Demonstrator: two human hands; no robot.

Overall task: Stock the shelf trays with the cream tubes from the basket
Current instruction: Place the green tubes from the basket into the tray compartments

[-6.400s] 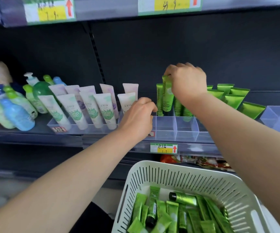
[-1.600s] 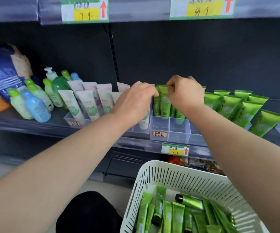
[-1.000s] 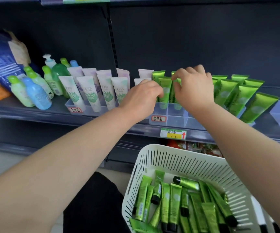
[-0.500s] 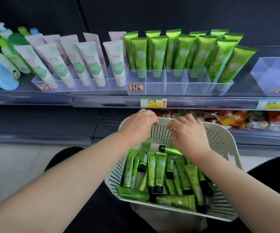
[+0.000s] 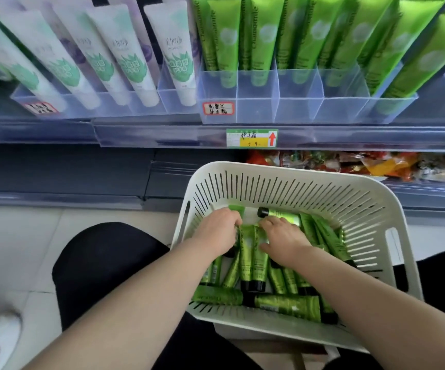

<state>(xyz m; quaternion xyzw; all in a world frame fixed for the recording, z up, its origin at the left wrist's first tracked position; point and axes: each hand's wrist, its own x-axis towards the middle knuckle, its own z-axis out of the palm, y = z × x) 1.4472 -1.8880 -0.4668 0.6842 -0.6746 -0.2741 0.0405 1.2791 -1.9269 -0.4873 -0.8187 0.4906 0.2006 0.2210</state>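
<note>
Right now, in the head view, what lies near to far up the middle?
Green cream tubes lying flat → white slotted plastic basket's far wall → yellow-and-green paper price tag → clear plastic divided tray → upright green cream tubes.

A: Where is the camera?

B: I only have one, on the person's head. It looks forward and down.

A: What is close?

B: The basket (image 5: pixel 392 236) sits right under me, in the low middle. I look down into it. The left hand (image 5: pixel 220 229) and right hand (image 5: pixel 284 237) reach away from me into it, and both arms come in from the bottom edge.

A: And farther off?

B: The trays (image 5: pixel 256 110) run along the top, close too, seen from the front and a bit above. The top edge cuts off their tubes (image 5: pixel 226 36). The floor (image 5: pixel 15 249) shows at the left.
</note>
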